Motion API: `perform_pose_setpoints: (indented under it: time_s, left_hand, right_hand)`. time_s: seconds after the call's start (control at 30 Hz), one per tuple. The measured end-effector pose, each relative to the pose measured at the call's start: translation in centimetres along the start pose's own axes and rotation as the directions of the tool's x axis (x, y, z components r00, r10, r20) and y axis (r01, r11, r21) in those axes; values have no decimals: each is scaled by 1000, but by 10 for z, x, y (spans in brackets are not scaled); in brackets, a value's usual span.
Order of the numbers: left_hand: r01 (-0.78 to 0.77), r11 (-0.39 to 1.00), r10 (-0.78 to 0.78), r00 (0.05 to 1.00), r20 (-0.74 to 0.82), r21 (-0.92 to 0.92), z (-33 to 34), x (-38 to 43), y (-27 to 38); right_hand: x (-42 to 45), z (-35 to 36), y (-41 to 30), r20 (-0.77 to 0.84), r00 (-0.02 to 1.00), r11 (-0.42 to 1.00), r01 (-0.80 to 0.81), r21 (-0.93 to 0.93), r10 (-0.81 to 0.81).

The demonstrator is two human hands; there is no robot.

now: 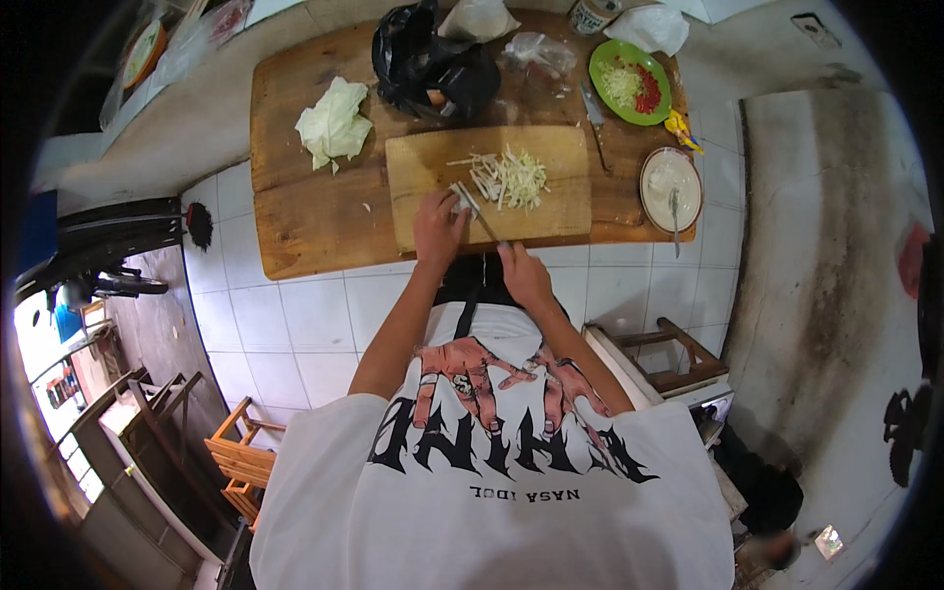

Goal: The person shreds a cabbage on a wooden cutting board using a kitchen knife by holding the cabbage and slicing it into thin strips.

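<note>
On the wooden cutting board (424, 166), my left hand (439, 225) presses with bent fingers on a small pale piece of cabbage (462, 206). My right hand (526, 274) grips the handle of a kitchen knife (487, 224) at the board's near edge, its blade beside my left fingertips. Shredded cabbage (520, 181) lies in a heap just beyond the blade. Larger cabbage leaves (335, 124) rest on the table left of the board. A second knife (592, 107) lies right of the board, near a green plate (601, 82) with chopped pale and red pieces.
The wooden table (317, 221) also bears a black plastic bag (402, 59), clear and white bags, a can (592, 16) and a bowl (650, 210) with a spoon. A wooden stool (704, 372) stands at right, a wooden chair (240, 457) at left. Another person (767, 487) is at lower right.
</note>
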State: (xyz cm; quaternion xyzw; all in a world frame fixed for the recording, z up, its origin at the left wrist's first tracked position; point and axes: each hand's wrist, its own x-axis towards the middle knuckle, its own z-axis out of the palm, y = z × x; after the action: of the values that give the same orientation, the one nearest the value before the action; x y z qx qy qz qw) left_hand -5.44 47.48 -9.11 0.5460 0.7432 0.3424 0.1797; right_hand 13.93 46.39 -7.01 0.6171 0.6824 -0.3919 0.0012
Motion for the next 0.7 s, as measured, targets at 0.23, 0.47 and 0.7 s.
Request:
perform_pose_setpoints:
  time_s: [0.23,0.47,0.7]
  left_hand:
    - [-52,997,55,997,-57,61,0,-7,9]
    - [-87,996,88,995,-45,32,-2,-5,5]
    - [-114,993,117,990,-83,39,-3,-4,5]
  right_hand:
    - [6,-10,13,6,1000,996,-6,85,5]
    - [4,-9,29,20,999,994,-44,101,42]
    - [7,-2,5,11,1000,993,14,121,-15]
